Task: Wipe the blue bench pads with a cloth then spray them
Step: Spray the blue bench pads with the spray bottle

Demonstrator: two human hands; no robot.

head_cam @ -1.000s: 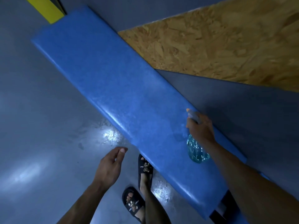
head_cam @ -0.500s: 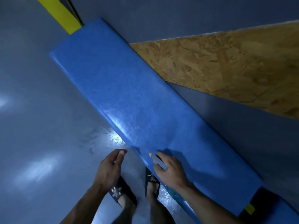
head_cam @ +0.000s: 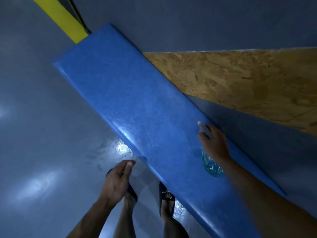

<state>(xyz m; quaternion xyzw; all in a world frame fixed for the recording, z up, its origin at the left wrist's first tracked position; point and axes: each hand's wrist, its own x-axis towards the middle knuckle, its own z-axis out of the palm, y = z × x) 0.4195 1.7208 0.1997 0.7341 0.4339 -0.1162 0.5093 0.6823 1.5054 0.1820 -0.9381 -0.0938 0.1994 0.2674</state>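
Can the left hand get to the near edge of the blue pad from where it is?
Probably yes: the left hand hangs open, holding nothing, beside the blue pad with nothing between.

The only marking is small white lettering on the strap of the dark sandal [head_cam: 166, 194] beside the near edge of the blue bench pad [head_cam: 145, 117]; it is too small to read.

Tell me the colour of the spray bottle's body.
Clear teal-blue spray bottle, seen in the head view, gripped by the right hand.
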